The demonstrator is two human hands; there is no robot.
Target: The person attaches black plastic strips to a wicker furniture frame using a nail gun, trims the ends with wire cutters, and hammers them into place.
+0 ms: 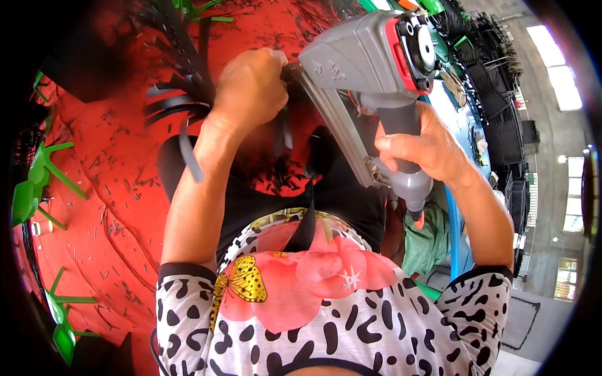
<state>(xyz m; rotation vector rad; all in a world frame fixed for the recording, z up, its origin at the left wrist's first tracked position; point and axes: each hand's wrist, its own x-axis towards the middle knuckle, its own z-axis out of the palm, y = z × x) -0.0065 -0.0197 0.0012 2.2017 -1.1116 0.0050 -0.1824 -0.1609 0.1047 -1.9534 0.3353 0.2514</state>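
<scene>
While the red floor [106,188] spreads out to the left of the grey nail gun [370,69], littered with dark offcuts and edged by green plastic pieces [37,182], here come the black straps [182,94], fanning up and away just left of the gun's nose. They look thin, light and springy, likely to whip about unless gripped close to where the tool bites. The left hand [251,88] is doing just that, fingers curled tight in a fist around the bundle, right against the gun's nose, a couple of strap ends dangling below it. Now the gun itself: bulky, hard-shelled, surely heavy at the head, so the grip is the place to take it. Under the gun's body the right hand [426,150] wraps the grey handle, fingers pressed together round it; whether one sits on the trigger I cannot tell. Right of the gun, black woven baskets [495,69] stand stacked
</scene>
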